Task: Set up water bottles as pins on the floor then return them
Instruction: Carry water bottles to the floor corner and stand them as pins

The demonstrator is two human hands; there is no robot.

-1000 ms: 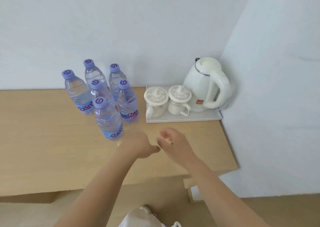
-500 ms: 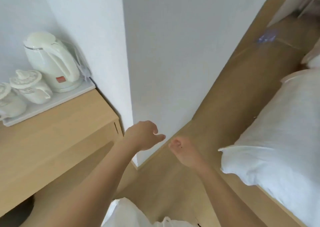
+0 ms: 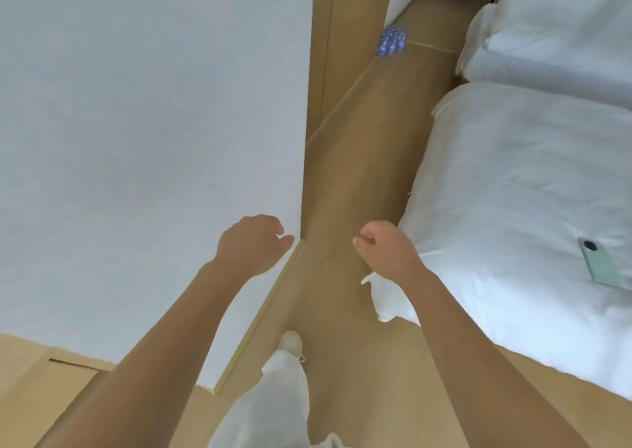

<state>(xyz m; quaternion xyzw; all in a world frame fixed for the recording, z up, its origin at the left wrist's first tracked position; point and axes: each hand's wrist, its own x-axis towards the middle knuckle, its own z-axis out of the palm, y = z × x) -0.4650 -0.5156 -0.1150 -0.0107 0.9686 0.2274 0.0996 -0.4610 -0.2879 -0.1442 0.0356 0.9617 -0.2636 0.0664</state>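
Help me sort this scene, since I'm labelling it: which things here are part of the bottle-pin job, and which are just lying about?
Part of the job:
- bottles, clustered upright on the floor far down the aisle
- left hand and right hand, both holding nothing

Just lying about:
- phone on the near bed
- far bed
- wall

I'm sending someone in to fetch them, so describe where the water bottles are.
Look down the wooden floor between the white wall and the beds. The water bottles stand clustered at the far end by the wooden panel: the only small blue things there.
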